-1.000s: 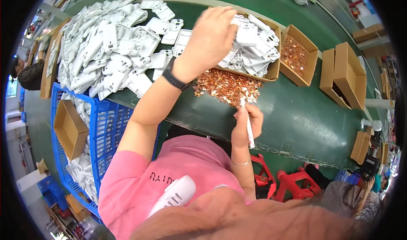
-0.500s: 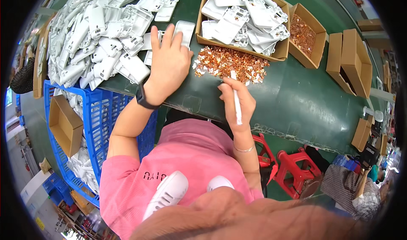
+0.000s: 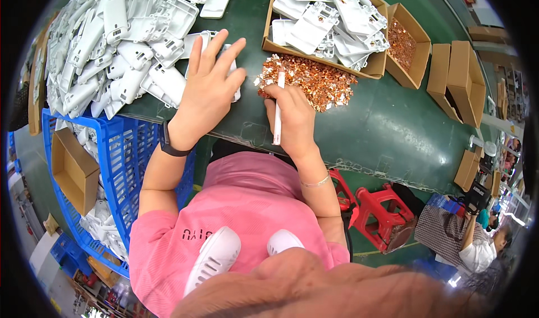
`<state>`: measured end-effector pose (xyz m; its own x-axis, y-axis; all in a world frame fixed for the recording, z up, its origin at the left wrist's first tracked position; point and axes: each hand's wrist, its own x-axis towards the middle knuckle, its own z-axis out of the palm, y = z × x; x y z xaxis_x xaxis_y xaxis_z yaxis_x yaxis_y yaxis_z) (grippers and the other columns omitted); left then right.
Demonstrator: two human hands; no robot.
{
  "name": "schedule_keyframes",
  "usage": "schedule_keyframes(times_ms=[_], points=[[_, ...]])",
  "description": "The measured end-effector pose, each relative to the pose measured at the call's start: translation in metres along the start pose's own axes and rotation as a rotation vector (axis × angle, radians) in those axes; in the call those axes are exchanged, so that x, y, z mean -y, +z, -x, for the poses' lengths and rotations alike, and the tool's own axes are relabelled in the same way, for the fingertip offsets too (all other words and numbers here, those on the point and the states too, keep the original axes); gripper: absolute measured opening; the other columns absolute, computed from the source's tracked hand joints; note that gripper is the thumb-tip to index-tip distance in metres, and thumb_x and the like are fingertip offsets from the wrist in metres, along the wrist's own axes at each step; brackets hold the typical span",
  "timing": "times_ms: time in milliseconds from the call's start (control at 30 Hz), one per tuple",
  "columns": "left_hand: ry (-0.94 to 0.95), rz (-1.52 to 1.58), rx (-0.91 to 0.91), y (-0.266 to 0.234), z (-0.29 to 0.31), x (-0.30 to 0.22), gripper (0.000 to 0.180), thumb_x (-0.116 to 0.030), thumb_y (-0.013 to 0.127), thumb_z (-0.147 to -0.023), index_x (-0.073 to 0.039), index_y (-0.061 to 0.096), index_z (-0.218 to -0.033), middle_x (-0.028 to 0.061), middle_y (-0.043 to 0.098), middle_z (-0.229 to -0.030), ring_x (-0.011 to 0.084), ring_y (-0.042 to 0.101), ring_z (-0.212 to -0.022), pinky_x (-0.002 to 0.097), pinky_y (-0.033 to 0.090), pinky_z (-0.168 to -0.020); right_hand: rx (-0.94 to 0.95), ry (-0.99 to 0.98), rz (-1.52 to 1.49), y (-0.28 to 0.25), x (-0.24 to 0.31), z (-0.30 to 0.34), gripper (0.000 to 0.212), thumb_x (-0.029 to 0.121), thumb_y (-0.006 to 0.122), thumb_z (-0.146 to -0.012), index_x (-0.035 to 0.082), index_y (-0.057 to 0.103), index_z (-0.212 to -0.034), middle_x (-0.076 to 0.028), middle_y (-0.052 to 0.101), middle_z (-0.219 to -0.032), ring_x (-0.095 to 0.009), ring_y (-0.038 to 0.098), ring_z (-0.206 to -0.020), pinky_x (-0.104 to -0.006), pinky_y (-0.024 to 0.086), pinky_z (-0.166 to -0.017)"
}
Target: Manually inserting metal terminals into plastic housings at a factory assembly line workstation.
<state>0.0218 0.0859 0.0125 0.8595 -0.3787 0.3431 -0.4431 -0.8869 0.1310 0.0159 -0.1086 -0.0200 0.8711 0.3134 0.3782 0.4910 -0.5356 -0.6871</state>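
Note:
My left hand is spread with its fingers apart, over white plastic housings at the edge of a big heap; the palm partly hides them. My right hand is closed round a slim white pen-like stick. Its upper end points at the near left side of a loose pile of small copper-coloured metal pieces. Whether my right fingertips also touch a metal piece, I cannot make out. The large heap of white housings covers the left of the green table.
Behind the metal pile stands a cardboard box of white housings. Right of it are a smaller box of copper pieces and other cartons. A blue crate stands at my left, red stools at my right. Another person is far right.
My right hand has moved left with the stick, now nearer the pile's left side. My left hand has shifted slightly left and its fingers have spread. The whole view has shifted a little.

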Motion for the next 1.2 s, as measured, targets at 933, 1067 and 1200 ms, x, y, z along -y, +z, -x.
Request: schedule_keyframes(times_ms=[933, 1067, 1200], points=[[-0.763, 1.636, 0.082, 0.014, 0.012, -0.059, 0.038, 0.008, 0.051, -0.087, 0.004, 0.049, -0.125, 0.0094, 0.063, -0.107, 0.0121, 0.062, -0.093, 0.0260, 0.052, -0.079, -0.324, -0.249, 0.033, -0.024, 0.014, -0.011, 0.029, -0.005, 0.070, -0.071, 0.009, 0.060, -0.094, -0.008, 0.061, -0.090, -0.032, 0.056, -0.096, -0.0395, 0.044, -0.082], [-0.657, 1.521, 0.103, 0.016, 0.010, -0.070, 0.038, 0.008, 0.049, -0.089, 0.004, 0.049, -0.126, 0.0069, 0.061, -0.107, 0.0095, 0.059, -0.094, 0.0248, 0.049, -0.080, -0.374, -0.247, 0.085, -0.013, 0.006, -0.005, 0.033, -0.007, 0.071, -0.068, 0.007, 0.062, -0.096, -0.008, 0.061, -0.090, -0.031, 0.055, -0.095, -0.0382, 0.045, -0.082], [-0.572, 1.409, 0.163, 0.012, 0.010, -0.072, 0.038, 0.008, 0.050, -0.090, 0.004, 0.048, -0.128, 0.0071, 0.061, -0.109, 0.0098, 0.059, -0.098, 0.0247, 0.049, -0.084, -0.420, -0.123, -0.021, -0.021, 0.007, -0.001, 0.040, -0.005, 0.075, -0.071, 0.005, 0.059, -0.106, -0.010, 0.058, -0.099, -0.031, 0.055, -0.097, -0.0382, 0.045, -0.086]])
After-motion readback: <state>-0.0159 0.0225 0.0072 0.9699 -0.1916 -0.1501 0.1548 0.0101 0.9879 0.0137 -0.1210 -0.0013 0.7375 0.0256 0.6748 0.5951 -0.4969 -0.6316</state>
